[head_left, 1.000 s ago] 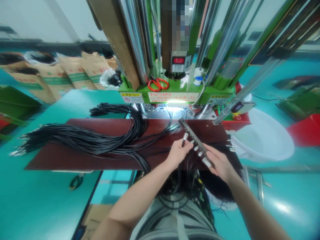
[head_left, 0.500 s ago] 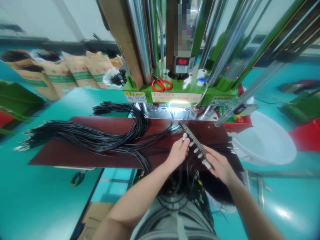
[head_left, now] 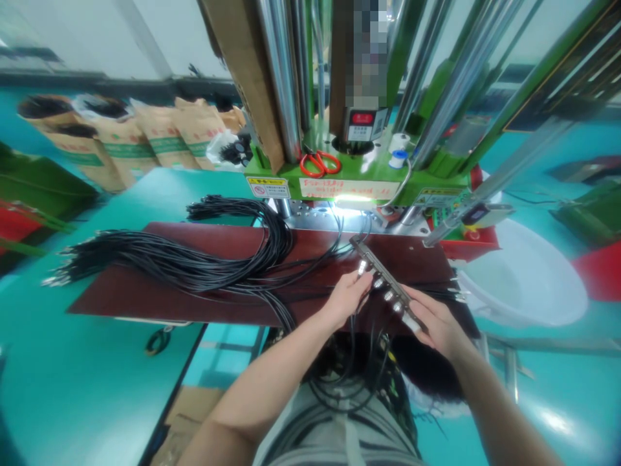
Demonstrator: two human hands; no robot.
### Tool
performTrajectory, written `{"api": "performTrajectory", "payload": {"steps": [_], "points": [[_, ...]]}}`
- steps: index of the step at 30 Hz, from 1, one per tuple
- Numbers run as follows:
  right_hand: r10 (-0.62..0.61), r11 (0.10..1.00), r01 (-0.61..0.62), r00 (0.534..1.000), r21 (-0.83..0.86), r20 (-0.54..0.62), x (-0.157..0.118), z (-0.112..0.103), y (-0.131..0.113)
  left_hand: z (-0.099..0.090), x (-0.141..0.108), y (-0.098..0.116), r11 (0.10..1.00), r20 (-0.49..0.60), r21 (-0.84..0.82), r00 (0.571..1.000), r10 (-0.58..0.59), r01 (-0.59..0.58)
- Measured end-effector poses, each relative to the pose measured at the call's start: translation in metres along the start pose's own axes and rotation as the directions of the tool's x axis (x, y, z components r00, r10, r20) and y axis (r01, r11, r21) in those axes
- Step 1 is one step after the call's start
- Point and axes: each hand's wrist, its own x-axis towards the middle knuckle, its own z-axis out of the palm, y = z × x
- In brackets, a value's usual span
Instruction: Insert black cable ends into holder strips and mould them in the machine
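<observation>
My right hand [head_left: 436, 320] is closed around the lower right end of a metal bar [head_left: 381, 268], held at a slant above a dark red board [head_left: 116, 301]. Several silver cable connectors [head_left: 389, 296] stick out along the bar's near side. With my left hand [head_left: 345, 299] I pinch a cable connector [head_left: 362, 266] near the bar's far end; whether it is fully seated I cannot tell. Black cables [head_left: 352, 349] hang below the hands and loop over my lap. A thick bundle of black cables [head_left: 194, 262] lies across the board to the left.
Behind the board stands a green press [head_left: 291, 184] with a lit work area; red-handled scissors [head_left: 320, 164] and a spool [head_left: 399, 158] rest on it. At right are a red tray [head_left: 468, 243] and a white tub [head_left: 528, 278]. Paper sacks [head_left: 121, 145] stand back left.
The view has shifted slightly, so the scene sits further right. The bar has turned a little and its connectors show more clearly. Both hands keep their hold.
</observation>
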Motion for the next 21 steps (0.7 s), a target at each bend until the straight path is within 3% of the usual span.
{"api": "performTrajectory", "payload": {"steps": [4, 10, 13, 17, 19, 21], "points": [[0.019, 0.997, -0.018, 1.0, -0.08, 0.003, -0.003, 0.001, -0.005, -0.003, -0.002, 0.002, 1.0, 0.015, -0.007, 1.0, -0.016, 0.016], [-0.076, 0.983, 0.083, 0.996, -0.162, 0.052, -0.005, 0.003, -0.009, -0.005, -0.004, 0.003, 0.999, 0.031, 0.006, 0.998, -0.048, 0.048], [-0.012, 0.991, 0.017, 0.999, -0.131, 0.039, -0.002, 0.0, -0.005, -0.006, -0.004, 0.002, 0.99, -0.007, 0.14, 0.999, 0.034, -0.033], [-0.012, 1.0, 0.012, 0.999, -0.017, 0.044, 0.003, -0.007, 0.003, -0.012, -0.009, 0.004, 0.97, -0.181, 0.17, 0.962, 0.202, -0.172], [0.004, 1.0, -0.005, 0.998, 0.016, 0.057, 0.005, -0.01, 0.005, -0.016, -0.012, 0.005, 0.986, -0.224, 0.097, 0.962, 0.157, -0.138], [0.026, 1.0, -0.027, 0.997, 0.011, 0.072, 0.006, -0.011, 0.005, -0.018, -0.014, 0.005, 0.995, -0.164, 0.06, 0.983, 0.085, -0.076]]}}
